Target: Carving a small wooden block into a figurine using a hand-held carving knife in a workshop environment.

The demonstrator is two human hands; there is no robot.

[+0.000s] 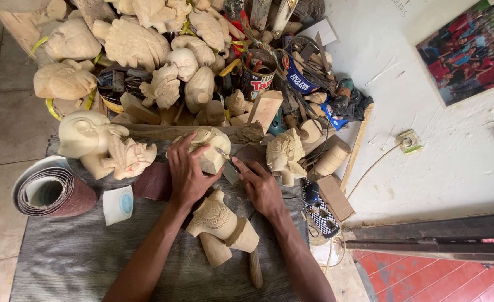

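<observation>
While a sandpaper roll (51, 193) lies at the bench's (79, 257) left edge, the left hand (186, 173) clamps a pale wooden carving (210, 146) at the middle; just right, the right hand (261, 187) grips a small carving tool (226, 158), tip on the wood

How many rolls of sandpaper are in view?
1. The sandpaper roll lies at the left edge of the grey mat, left of the left hand. Others may be hidden in the carving pile.
</observation>
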